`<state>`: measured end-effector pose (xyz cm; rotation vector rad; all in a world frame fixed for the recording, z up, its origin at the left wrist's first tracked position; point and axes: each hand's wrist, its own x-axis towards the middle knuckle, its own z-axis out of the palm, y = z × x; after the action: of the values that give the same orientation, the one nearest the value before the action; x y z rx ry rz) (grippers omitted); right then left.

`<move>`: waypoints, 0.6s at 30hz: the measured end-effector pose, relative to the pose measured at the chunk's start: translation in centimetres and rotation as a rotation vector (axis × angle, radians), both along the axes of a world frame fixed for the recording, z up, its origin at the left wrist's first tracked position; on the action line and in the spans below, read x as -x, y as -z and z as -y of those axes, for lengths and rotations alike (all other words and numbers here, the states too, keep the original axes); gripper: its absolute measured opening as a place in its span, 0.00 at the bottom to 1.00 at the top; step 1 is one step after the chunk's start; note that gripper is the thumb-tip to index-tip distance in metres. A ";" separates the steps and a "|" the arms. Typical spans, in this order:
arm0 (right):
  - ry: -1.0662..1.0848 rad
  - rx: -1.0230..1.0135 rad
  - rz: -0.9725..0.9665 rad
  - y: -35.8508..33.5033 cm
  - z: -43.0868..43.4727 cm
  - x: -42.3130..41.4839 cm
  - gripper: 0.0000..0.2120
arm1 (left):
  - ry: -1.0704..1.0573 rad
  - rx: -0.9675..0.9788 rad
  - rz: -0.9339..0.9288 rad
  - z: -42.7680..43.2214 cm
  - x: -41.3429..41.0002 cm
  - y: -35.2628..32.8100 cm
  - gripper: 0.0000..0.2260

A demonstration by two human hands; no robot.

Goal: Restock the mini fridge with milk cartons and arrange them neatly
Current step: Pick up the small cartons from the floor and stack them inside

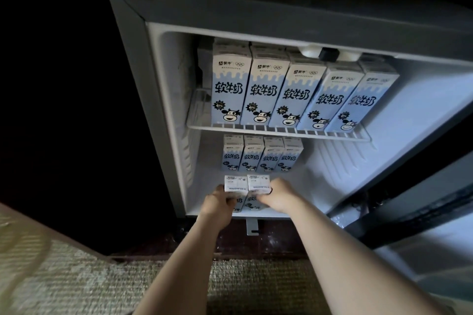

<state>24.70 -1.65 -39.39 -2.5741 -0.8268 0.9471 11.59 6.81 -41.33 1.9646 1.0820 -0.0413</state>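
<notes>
The open mini fridge (163, 100) holds blue-and-white milk cartons with a cow face. Several tall cartons (263, 89) stand in a row on the wire shelf (281, 133). Several small cartons (261, 158) stand in a row at the back of the fridge floor. At the front of the floor two small cartons stand side by side. My left hand (220, 202) grips the left carton (235, 183) and my right hand (277, 195) grips the right carton (259, 183). Their lower fronts are partly hidden by my fingers.
The fridge door (414, 215) hangs open on the right. The fridge floor to the right of the small cartons is bare white. A metal bracket (251, 227) hangs under the fridge's front edge. Pale carpet (102, 286) lies below, with dark cabinet panels on the left.
</notes>
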 end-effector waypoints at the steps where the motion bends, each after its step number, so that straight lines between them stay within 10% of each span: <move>1: 0.005 0.003 0.003 0.2 0.0 -0.2 0.14 | -0.013 0.012 0.008 0.0 -0.1 0.1 0.14; 18: 0.107 -0.177 0.065 2.1 -2.6 -1.7 0.13 | -0.098 -0.043 0.032 -2.5 -3.9 1.0 0.14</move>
<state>26.37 0.90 -41.52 -2.4797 -0.7449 0.7282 15.45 9.28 -42.30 1.9416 1.1647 0.0670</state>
